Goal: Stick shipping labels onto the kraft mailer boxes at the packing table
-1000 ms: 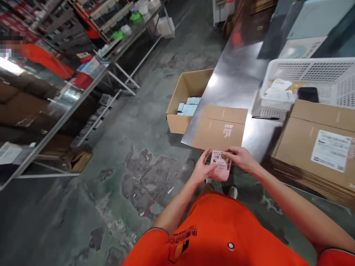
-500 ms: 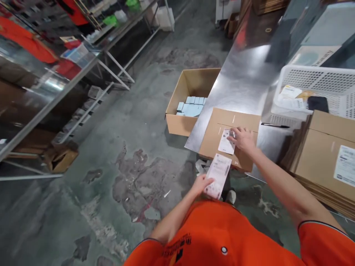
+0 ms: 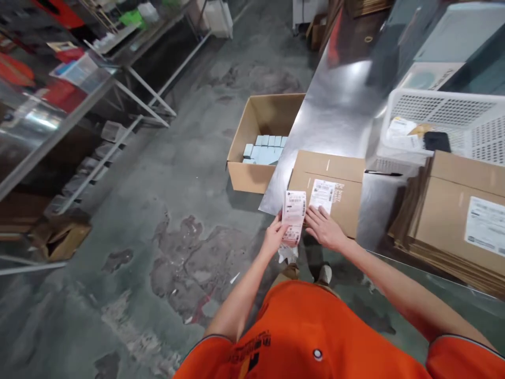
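My left hand (image 3: pixel 273 239) pinches a strip of printed shipping labels (image 3: pixel 293 215) by its lower end, holding it just off the near left corner of a flat cardboard box (image 3: pixel 347 200). The box lies at the near edge of a steel table (image 3: pixel 339 110), and a white label (image 3: pixel 323 195) is stuck on its top. My right hand (image 3: pixel 325 227) lies with fingers stretched out on the box's near edge, its fingertips just below that stuck label and beside the strip.
An open carton (image 3: pixel 258 139) of pale blue boxes stands on the floor left of the table. A stack of flat cartons (image 3: pixel 453 216) lies at the right. Behind it sits a white basket (image 3: pixel 445 110), with a black pen (image 3: pixel 382 172) nearby. Metal racks (image 3: pixel 59 110) line the left.
My right hand stuck one label onto the flat box, then drew back to the box's near edge. My left hand lifted the label strip up beside it.
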`<state>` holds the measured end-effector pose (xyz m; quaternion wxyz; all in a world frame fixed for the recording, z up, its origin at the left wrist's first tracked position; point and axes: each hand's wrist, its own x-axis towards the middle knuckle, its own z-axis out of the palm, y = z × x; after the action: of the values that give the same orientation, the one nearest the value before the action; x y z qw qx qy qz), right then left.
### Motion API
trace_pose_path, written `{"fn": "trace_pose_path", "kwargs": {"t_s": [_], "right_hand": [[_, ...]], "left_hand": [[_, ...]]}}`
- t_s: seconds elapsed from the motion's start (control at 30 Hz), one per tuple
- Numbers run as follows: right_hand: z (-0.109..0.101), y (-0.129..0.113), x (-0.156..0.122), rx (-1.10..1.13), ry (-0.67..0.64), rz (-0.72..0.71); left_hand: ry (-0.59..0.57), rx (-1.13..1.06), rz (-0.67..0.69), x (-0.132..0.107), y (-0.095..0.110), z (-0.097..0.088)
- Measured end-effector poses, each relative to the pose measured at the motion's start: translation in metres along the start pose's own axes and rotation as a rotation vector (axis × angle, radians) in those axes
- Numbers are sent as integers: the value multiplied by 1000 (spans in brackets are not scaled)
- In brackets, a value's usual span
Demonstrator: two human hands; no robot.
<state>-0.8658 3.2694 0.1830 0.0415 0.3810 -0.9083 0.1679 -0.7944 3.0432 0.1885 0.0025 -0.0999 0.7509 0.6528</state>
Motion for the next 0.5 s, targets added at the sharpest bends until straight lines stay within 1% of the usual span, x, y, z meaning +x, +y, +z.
{"fn": "trace_pose_path", "kwargs": {"t_s": [0.03,0.1,0.13,0.17,0.2,0.23,0.27,0.33,0.4,0.43,0.5], "right_hand": [[-5,8,-12,11,65,124],[-19,31,-30,26,227,551],[-27,43,-35,59,262,748],[-36,52,-39,110,260,882],[-45,59,-43,174,247,948],[-55,61,-46,245,249,962],[-66,61,-52,320,281,944],[-94,57,-72,436,425,899],[-129,59,-108,455,569,916],[-148,66,-132,423,626,961],[-185,90,-187,309,717,1133]], "left_hand": [[-8,32,-2,-5,0,2],[-36,95,-4,-19,2,5],[-55,119,-3,-27,4,7],[-67,132,-2,-35,6,9],[-66,131,-2,-42,9,12],[-55,114,-5,-49,12,16],[-35,85,-14,-55,15,21],[-7,8,-61,-65,23,33],[-26,-59,-127,-73,31,48],[-45,-84,-157,-76,35,56],[-85,-125,-202,-82,40,74]]}}
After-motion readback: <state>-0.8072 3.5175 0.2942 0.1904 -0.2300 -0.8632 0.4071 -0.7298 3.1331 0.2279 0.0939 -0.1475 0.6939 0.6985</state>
